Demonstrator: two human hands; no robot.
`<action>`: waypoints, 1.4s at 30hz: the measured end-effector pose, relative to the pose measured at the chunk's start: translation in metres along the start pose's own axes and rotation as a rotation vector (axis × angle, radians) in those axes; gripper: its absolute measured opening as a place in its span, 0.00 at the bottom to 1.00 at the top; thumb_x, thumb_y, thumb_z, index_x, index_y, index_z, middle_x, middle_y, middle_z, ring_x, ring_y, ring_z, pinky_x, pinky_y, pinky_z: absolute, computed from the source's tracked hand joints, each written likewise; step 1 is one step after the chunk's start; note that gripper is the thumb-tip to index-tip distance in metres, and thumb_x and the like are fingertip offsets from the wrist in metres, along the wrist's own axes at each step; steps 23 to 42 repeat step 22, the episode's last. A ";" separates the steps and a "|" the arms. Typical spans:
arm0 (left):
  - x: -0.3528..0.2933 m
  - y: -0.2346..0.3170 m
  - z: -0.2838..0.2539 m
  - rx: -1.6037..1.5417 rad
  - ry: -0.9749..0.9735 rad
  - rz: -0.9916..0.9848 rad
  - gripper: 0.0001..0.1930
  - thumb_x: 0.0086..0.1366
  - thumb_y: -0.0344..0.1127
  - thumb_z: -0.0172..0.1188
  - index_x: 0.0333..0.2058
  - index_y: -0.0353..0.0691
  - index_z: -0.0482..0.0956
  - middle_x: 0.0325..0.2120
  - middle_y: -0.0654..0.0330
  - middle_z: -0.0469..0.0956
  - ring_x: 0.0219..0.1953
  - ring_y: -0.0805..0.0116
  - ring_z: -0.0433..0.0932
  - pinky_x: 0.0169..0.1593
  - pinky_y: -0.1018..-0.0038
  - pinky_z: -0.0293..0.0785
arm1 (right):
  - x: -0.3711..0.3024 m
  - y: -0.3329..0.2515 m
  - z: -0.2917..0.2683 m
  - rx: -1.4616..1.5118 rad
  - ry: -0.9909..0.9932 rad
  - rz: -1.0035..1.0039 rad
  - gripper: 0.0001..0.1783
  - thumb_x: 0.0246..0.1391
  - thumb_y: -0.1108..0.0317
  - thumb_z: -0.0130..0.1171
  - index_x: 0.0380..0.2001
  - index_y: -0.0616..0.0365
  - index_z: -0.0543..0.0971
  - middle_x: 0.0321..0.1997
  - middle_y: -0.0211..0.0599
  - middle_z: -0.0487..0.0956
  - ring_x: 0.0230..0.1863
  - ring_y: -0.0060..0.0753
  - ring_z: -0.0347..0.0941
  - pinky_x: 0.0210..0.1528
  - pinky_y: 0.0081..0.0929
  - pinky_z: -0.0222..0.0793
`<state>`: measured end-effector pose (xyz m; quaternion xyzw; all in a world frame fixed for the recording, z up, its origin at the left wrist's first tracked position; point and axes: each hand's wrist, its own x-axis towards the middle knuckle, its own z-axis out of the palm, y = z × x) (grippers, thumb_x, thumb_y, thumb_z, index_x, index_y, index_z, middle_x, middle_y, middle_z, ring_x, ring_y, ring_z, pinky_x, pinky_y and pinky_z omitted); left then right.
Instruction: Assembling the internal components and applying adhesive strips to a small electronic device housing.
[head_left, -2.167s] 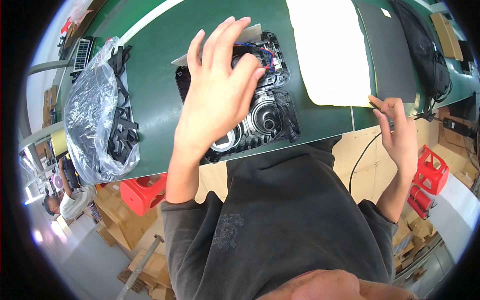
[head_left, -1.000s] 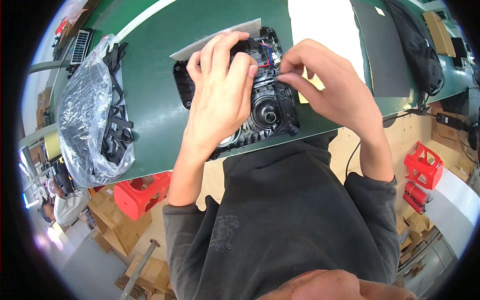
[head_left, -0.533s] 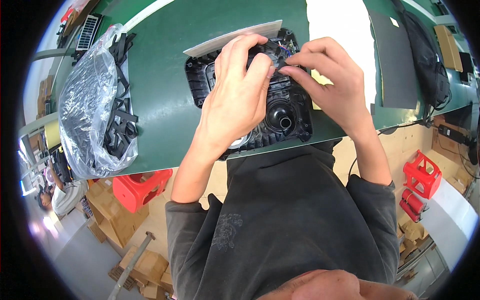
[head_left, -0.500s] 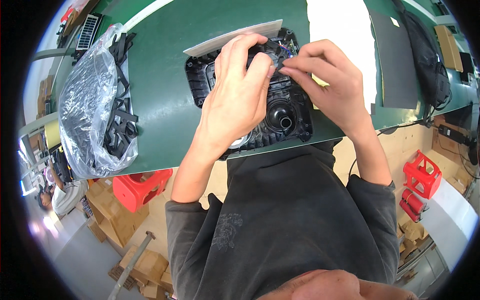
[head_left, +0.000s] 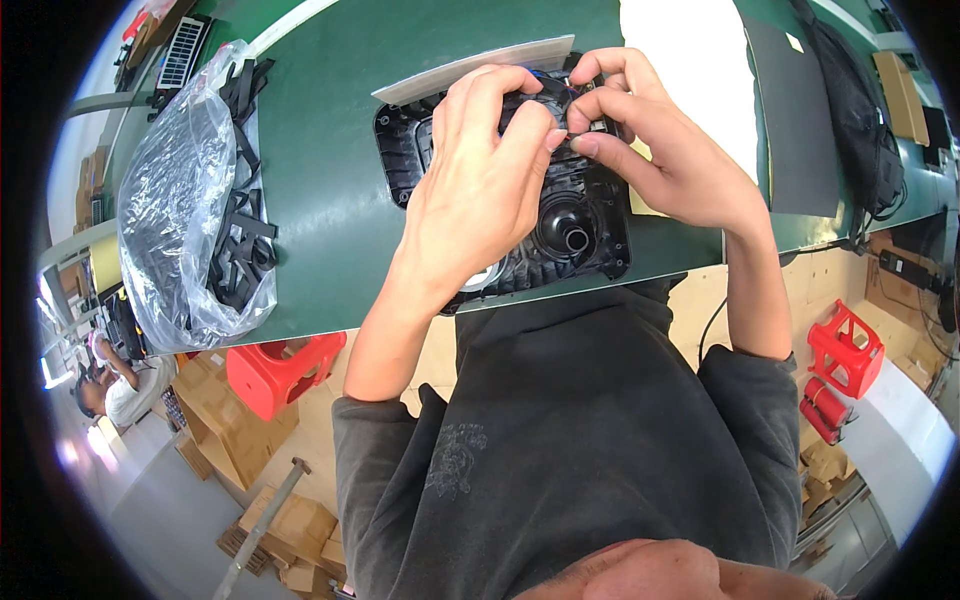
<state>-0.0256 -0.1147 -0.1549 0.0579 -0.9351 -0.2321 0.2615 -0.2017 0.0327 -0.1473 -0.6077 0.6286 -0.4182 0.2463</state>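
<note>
A black plastic housing [head_left: 395,155] lies with its ribbed inside up at the table's front edge. It has a round collar [head_left: 574,238] at the near right. My left hand [head_left: 475,165] rests over its middle, fingers curled and thumb bent towards my right fingertips; whatever it grips is hidden beneath. At the housing's far right corner, my right hand [head_left: 665,140] is closed in a pinch beside the left thumb, on a small dark piece too hidden to name. Thin wires show near these fingertips. A flat grey panel [head_left: 470,70] stands tilted along the housing's far side.
A clear plastic bag [head_left: 170,200] with black strips [head_left: 245,240] lies on the green table [head_left: 320,180] at left. White sheet material [head_left: 700,90], a dark grey sheet [head_left: 800,130] and a black bag [head_left: 850,110] are at right. Red stools [head_left: 285,370] stand below the table.
My right hand has shifted slightly right, its forefinger and other fingers more spread above the pinch. The housing and grey panel have moved slightly right in view. My left hand stays over the housing.
</note>
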 end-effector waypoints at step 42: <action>-0.001 -0.008 -0.002 -0.175 0.003 0.137 0.18 0.58 0.23 0.74 0.47 0.37 0.83 0.42 0.53 0.84 0.50 0.50 0.82 0.62 0.57 0.74 | 0.002 0.009 -0.005 0.042 -0.052 -0.051 0.05 0.66 0.72 0.62 0.43 0.59 0.81 0.59 0.43 0.72 0.61 0.44 0.68 0.66 0.36 0.64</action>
